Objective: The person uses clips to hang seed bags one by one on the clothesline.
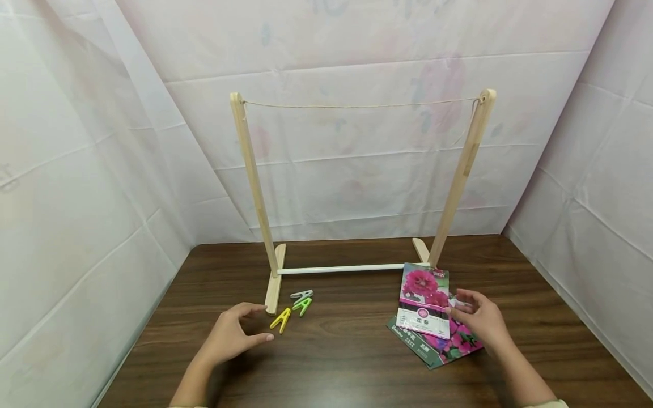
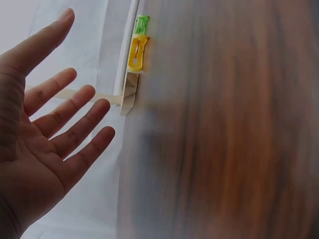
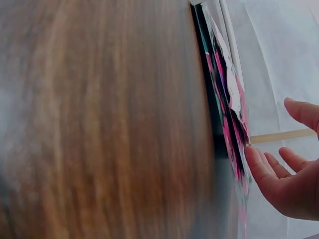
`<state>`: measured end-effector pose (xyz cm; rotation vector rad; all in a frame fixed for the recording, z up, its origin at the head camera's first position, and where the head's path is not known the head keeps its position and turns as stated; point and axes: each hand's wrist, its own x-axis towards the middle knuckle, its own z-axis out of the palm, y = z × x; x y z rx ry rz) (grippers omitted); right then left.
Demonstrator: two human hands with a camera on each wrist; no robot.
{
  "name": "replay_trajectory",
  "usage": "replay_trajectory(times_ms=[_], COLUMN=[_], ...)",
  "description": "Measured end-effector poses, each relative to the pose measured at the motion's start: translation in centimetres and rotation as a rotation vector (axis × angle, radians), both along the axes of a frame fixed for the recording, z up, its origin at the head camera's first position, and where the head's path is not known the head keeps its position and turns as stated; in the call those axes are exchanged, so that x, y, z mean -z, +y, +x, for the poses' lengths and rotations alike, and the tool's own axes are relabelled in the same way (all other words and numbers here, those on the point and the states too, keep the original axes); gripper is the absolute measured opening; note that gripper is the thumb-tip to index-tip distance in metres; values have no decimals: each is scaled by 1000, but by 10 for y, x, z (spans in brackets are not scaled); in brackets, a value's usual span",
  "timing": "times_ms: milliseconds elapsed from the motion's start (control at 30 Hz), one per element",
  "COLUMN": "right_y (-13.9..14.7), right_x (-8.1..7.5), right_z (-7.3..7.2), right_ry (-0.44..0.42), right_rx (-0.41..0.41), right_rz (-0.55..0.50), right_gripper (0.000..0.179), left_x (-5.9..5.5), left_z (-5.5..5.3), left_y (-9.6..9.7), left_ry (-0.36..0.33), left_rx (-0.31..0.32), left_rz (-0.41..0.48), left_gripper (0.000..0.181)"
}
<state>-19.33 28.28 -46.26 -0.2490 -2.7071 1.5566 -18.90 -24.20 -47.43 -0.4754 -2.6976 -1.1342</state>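
My left hand (image 1: 228, 334) hovers over the table with its thumb and fingers spread, holding nothing. Just right of it lie three clothespins: a yellow clothespin (image 1: 281, 319), a green clothespin (image 1: 304, 307) and a grey clothespin (image 1: 301, 295). In the left wrist view the palm and fingers (image 2: 79, 132) are apart from the clothespins. At the right edge of a small pile of flower seed packets is my right hand (image 1: 482, 318), thumb and fingers parted. The top seed packet (image 1: 423, 300) shows pink blooms. The right wrist view shows fingertips (image 3: 252, 155) at the packets' edge; whether they touch is unclear.
Behind the clothespins and packets stands a wooden frame (image 1: 465, 170) with two uprights on feet. A thin string (image 1: 352, 106) spans its top and a white rod (image 1: 342, 269) joins its base. Pale cloth (image 1: 357, 192) surrounds the dark wooden table (image 1: 336, 351) at the back and sides.
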Motion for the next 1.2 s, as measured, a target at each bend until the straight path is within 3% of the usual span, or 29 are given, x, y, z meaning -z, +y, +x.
replay_trajectory(times_ms=[400,700,967,1200], right_y=[-2,-6,-6,-6], right_x=[12,17,20,22], right_z=[-8,-13,-17,-19], right_ry=[-22,-45,-67,-60], right_rx=[-12,22,49,56], right_rz=[-66,-72,-61,-25], right_gripper=[78,76,64,50], left_x=[14,23,30,30], left_z=[-13,-20,-24,-24], left_y=[7,18,28,31], left_ry=[-76,-65,-27,-19], left_rx=[60,-30,-95,-100], left_rz=[71,25,-37,-48], left_gripper=[60,53,43,28])
